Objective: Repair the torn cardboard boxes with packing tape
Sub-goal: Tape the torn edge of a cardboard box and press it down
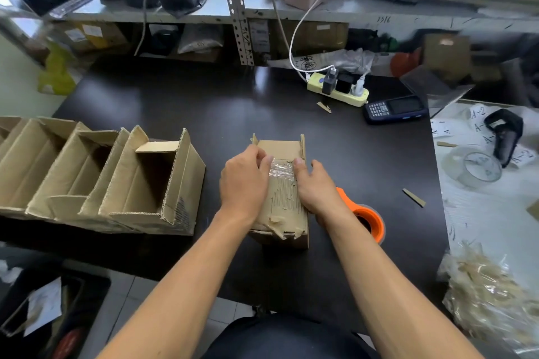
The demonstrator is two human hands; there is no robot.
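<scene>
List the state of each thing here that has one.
Small torn brown cardboard box: top partly taped.
Clear packing tape strip: pressed by both hands.
Left hand: fingers on tape.
Right hand: fingers on tape.
Orange tape dispenser: resting, unheld.
Nested cardboard boxes: open.

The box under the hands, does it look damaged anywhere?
Yes. The box has its top paper layer peeled off, showing bare ribs, and its near edge is torn and ragged. Clear tape covers only the far part, where both hands, left and right, press it.

Torn box (287, 201) is rough matt corrugated cardboard, tape strip (281, 167) clear glossy plastic, worktop (175, 102) dark, smooth, slightly shiny.
</scene>
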